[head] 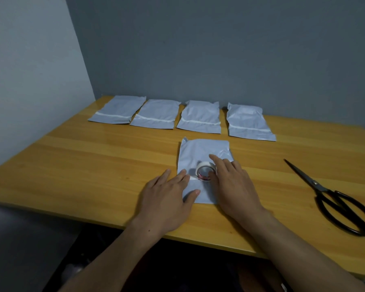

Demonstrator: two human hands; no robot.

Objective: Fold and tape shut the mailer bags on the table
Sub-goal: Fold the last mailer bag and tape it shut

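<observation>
Four taped bags [156, 113] in a row, upper centre of desk [93, 165]. Centre: left hand [167, 199] flat, fingers straight, presses mailer bag [198, 152]. Tape roll [205, 171] stands on it. Right hand [234, 186], fingers straight, touches the roll, gripping nothing. Scissors [333, 199] lie far right.

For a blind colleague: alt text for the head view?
Left hand and right hand rest on a grey mailer bag on a wooden table, the right touching a tape roll. Four taped bags lie beyond; scissors at right.
</observation>
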